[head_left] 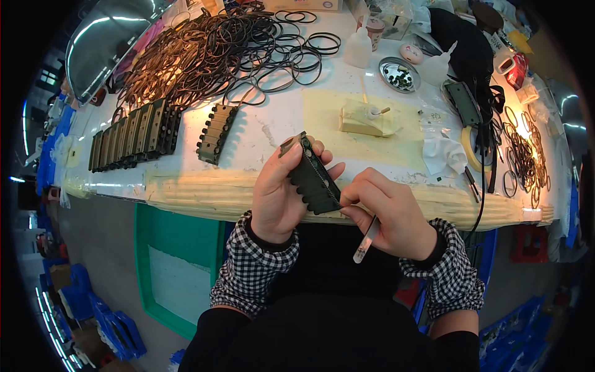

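My left hand [273,195] is closed around a dark green ribbed plastic part [315,186], held tilted above the table's front edge. A row of small details runs along the part's upper side. My right hand [396,217] pinches silver tweezers [365,242], whose broad end sticks out below the fingers. Its fingertips are at the lower right end of the ribbed part; the tweezers' tips are hidden there. A similar ribbed part [217,133] stands alone on the table to the left, beside a row of several more [133,135].
A heap of dark rubber rings [211,56] covers the back left. Further right are a yellow taped block [365,118], a round metal dish [400,74] of small dark pieces, a squeeze bottle [357,46], a tape roll [474,149] and a hanging black cable [482,204]. Below stands a green bin [144,266].
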Demonstrator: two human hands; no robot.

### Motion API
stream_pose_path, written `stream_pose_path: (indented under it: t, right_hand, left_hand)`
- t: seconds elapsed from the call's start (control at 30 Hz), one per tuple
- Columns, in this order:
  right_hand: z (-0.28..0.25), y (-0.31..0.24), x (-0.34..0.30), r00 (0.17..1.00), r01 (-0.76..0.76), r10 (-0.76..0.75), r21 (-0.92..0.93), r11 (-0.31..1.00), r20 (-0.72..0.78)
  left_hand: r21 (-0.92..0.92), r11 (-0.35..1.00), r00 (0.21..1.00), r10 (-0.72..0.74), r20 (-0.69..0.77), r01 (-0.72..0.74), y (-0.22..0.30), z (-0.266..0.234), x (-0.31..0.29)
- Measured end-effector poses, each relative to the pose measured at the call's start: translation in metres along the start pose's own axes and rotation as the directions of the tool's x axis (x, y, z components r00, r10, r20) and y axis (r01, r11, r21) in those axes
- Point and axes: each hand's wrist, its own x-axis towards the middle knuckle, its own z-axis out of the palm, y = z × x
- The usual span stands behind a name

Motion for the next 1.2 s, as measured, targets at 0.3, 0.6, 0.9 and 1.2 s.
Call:
stream_pose_path:
  t: [0.3, 0.6, 0.9, 1.2]
  right_hand:
    - [0.004, 0.002, -0.018, 0.999, -0.008, 0.006, -0.049, 0.999, -0.035]
    - [0.013, -0.004, -0.025, 0.992, 0.024, -0.048, -0.197, 0.98, -0.118]
    - [0.023, -0.006, -0.024, 0.97, 0.051, -0.089, -0.167, 0.985, -0.227]
    - [0.031, -0.006, -0.021, 0.953, 0.074, -0.038, 0.112, 0.991, -0.3]
  left_hand:
    - [0.038, 0.999, 1.0, -0.013, -0.028, 0.014, -0.001, 0.001, -0.001]
    - [-0.064, 0.998, 0.997, -0.014, 0.07, 0.019, -0.002, -0.01, -0.001]
    - [-0.169, 0.985, 0.994, -0.006, 0.107, 0.024, -0.003, -0.014, -0.001]
    - [-0.445, 0.891, 0.99, -0.037, 0.135, 0.094, -0.002, -0.016, 0.002]
